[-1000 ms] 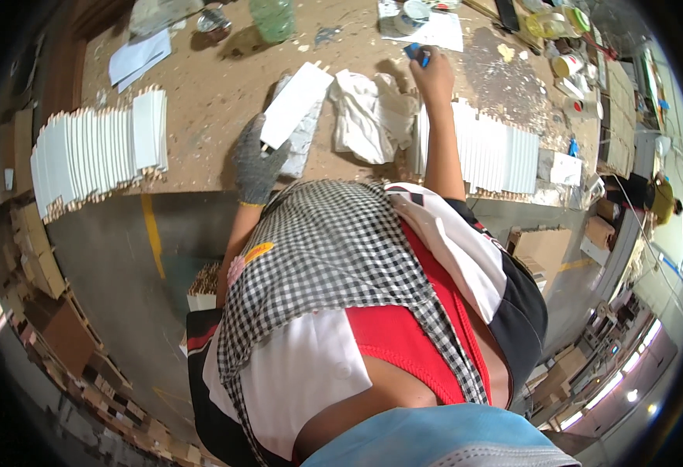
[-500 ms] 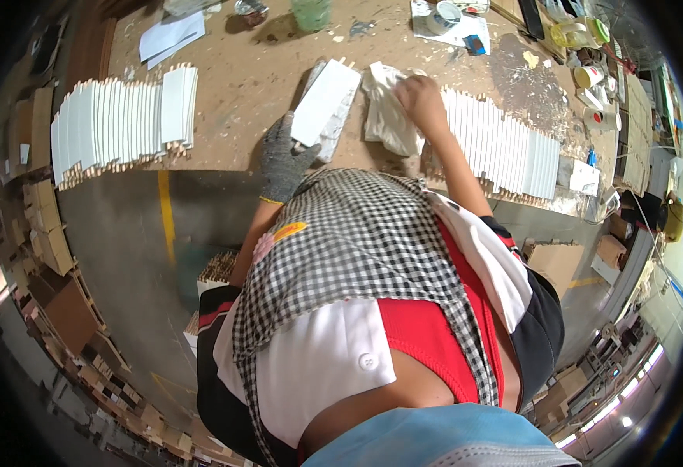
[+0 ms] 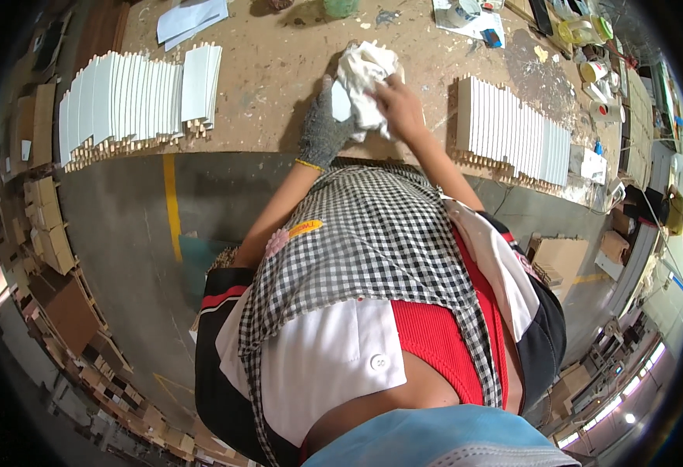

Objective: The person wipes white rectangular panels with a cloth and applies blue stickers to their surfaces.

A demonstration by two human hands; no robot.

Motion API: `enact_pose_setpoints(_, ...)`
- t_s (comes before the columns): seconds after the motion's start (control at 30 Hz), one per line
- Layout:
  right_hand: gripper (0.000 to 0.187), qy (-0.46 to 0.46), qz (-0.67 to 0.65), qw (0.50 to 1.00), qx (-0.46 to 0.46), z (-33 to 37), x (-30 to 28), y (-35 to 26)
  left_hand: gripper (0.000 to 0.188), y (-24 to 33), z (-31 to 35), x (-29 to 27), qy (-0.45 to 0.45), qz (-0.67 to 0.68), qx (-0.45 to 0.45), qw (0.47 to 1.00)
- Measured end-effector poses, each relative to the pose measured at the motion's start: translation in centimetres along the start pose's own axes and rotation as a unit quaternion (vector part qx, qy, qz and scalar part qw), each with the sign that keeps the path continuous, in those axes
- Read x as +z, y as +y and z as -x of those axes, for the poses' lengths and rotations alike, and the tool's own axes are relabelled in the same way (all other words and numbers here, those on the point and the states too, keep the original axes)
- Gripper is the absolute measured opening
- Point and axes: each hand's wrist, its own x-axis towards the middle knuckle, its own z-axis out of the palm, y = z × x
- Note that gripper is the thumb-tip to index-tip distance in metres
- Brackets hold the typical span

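Observation:
My left hand (image 3: 324, 128), in a grey knit glove, grips the edge of a white slat-like piece (image 3: 340, 103) near the front of the workbench. A crumpled white cloth (image 3: 366, 70) lies over most of that piece and hides its far end. My bare right hand (image 3: 398, 107) is closed on the cloth and presses it on the piece. Rows of similar white pieces with wooden pegs at their ends stand on both sides: one row (image 3: 135, 97) at the left, another row (image 3: 509, 128) at the right.
Folded white papers (image 3: 192, 19) lie at the back left. At the back are a green tinted container (image 3: 340, 7) and a white tub (image 3: 463, 12) on paper. Cups and bottles (image 3: 593, 71) crowd the right end. The paint-stained bench (image 3: 256, 86) ends at its front edge.
My right hand has brought the cloth leftward from beside the right row onto the white piece. My left hand still holds the piece, now partly covered. The view has shifted slightly.

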Motion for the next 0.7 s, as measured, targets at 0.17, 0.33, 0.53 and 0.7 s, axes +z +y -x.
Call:
enact_pose_setpoints(0.17,0.026,0.094,-0.072,0.985,0.129,-5.5,1.5,11.2,0.106,1.0,-0.9,-0.2,-0.062,0.044,-0.045,0.996)
enact_pose_setpoints(0.33,0.043,0.138,-0.168,0.955,0.202,-6.2,-4.1,10.2,0.11,-1.7,1.2,-1.9,-0.1,0.095,-0.016,0.99)
enact_pose_setpoints(0.53,0.036,0.014,0.003,0.995,-0.101,-2.2,-2.6,-0.8,0.081,-1.8,2.5,-2.2,-0.093,0.16,-0.061,0.981)
enact_pose_setpoints(0.7,0.036,-0.148,-0.141,0.96,-0.191,4.3,0.1,-3.5,0.084,-6.5,3.2,1.4,-0.079,0.295,-0.119,0.945)
